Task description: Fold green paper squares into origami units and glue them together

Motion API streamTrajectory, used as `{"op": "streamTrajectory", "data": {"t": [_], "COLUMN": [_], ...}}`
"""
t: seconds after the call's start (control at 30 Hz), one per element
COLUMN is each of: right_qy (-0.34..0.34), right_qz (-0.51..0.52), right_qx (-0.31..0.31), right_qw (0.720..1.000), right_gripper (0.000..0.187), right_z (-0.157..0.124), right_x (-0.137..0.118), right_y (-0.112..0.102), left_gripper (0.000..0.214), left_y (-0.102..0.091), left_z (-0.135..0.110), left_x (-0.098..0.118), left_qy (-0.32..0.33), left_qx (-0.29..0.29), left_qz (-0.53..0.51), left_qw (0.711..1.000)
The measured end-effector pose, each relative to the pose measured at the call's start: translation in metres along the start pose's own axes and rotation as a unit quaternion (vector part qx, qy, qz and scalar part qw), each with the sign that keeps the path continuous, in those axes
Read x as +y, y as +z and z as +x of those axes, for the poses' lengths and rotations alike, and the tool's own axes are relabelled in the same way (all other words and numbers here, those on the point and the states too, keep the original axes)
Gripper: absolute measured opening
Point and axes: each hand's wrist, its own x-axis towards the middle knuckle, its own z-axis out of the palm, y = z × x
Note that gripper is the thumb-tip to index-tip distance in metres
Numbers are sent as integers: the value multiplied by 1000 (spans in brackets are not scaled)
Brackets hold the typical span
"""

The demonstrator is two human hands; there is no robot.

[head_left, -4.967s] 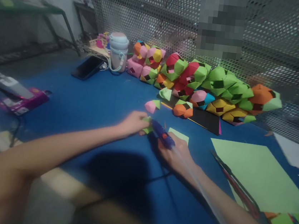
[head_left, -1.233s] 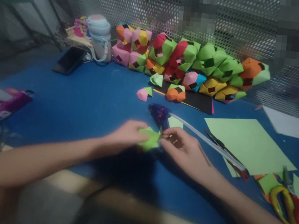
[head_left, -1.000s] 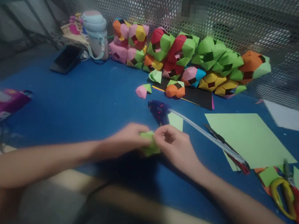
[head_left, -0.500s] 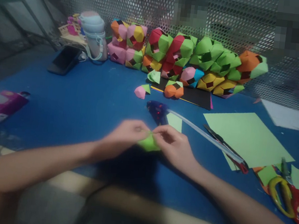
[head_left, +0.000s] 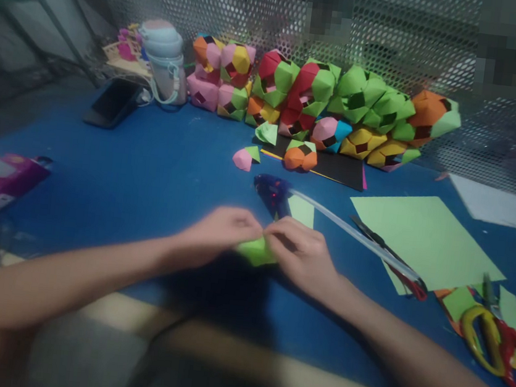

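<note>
My left hand (head_left: 221, 231) and my right hand (head_left: 301, 253) meet over a small folded green paper piece (head_left: 255, 252), fingers of both pinched on it just above the blue table (head_left: 148, 175). Right behind my hands lies a blue glue gun (head_left: 273, 192) with a long clear glue stick (head_left: 351, 234) running off to the right. A small green paper scrap (head_left: 301, 211) lies beside the gun.
A row of coloured folded paper shapes (head_left: 324, 105) lines the mesh wall at the back. Loose pink (head_left: 243, 158) and orange (head_left: 300, 157) shapes, a black sheet (head_left: 342, 169), a big green sheet (head_left: 425, 237), scissors (head_left: 488, 335), a phone (head_left: 112, 101), a bottle (head_left: 165, 62) and a purple stapler (head_left: 1, 180) lie around.
Five seconds ago my right hand held the glue gun; it now lies on the table. Both hands have come together on the green paper piece, pressing it over the last second.
</note>
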Motion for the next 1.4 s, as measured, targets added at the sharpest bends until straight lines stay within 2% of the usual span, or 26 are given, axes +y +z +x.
{"op": "streamTrajectory", "data": {"t": [0.07, 0.17, 0.23, 0.43, 0.53, 0.6, 0.7, 0.87, 1.07, 1.23, 1.4], "right_qy": [21, 93, 115, 14, 70, 125, 165, 148, 95, 82, 78], "right_qz": [34, 82, 78, 2, 60, 104, 118, 92, 34, 58, 48], "right_qx": [-6, 2, 12, 7, 11, 23, 34, 66, 78, 59, 67], "right_qw": [999, 992, 990, 1000, 996, 986, 979, 983, 992, 993, 994], "right_gripper": [18, 13, 12, 19, 13, 21, 15, 8, 7, 7, 8], "right_z": [1, 2, 2, 1, 2, 3, 4, 6, 5, 5, 6], "right_x": [0, 0, 0, 0, 2, 3, 5, 11, 15, 13, 14], "right_y": [-1, 0, 2, 8, 7, 7, 10, 14, 14, 16, 20], "left_gripper": [15, 14, 12, 10, 13, 13, 10, 14, 18, 16, 12], "left_y": [-1, -2, -2, 0, 0, -1, -2, 2, 6, 3, 7], "left_z": [1, 2, 2, -1, 1, 4, 9, 11, 7, 11, 11], "left_x": [-1, -4, -7, -10, -10, -11, -14, -16, -10, -14, -14], "left_qy": [12, 39, 52, 70, 102, 119, 103, 83, 96, 85, 74], "left_qx": [11, 34, 42, 34, 83, 137, 168, 133, 106, 131, 141], "left_qz": [4, 21, 39, 118, 90, 58, 14, 3, 89, 93, 79], "left_qw": [1000, 998, 997, 990, 987, 982, 980, 988, 986, 983, 984]}}
